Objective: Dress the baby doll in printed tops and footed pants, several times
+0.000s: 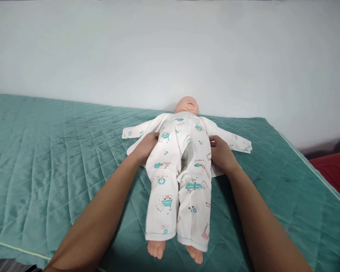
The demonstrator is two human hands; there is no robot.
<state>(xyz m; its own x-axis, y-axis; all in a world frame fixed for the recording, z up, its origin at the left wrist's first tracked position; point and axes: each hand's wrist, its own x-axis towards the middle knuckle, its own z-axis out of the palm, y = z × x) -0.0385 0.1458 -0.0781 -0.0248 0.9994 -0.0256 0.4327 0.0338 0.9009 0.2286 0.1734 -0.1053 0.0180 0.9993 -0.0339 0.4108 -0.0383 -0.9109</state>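
A baby doll [186,105] lies on its back with its head toward the wall and its bare feet [156,249] toward me. It wears white printed pants [163,181], and a matching white top [146,128] with its sleeves spread to both sides. My left hand [149,146] is closed on the left side of the pants near the hip; its fingertips are partly hidden by the cloth. On the opposite side, my right hand [221,153] has its fingers bent and pinched at the edge of the pants. The pants reach high over the doll's belly, with creases at the crotch.
A green quilted cover [73,151] lies under the doll. Behind it rises a plain pale wall [116,53]. Beyond the cover's right edge sits a red object [333,172], with something dark above it.
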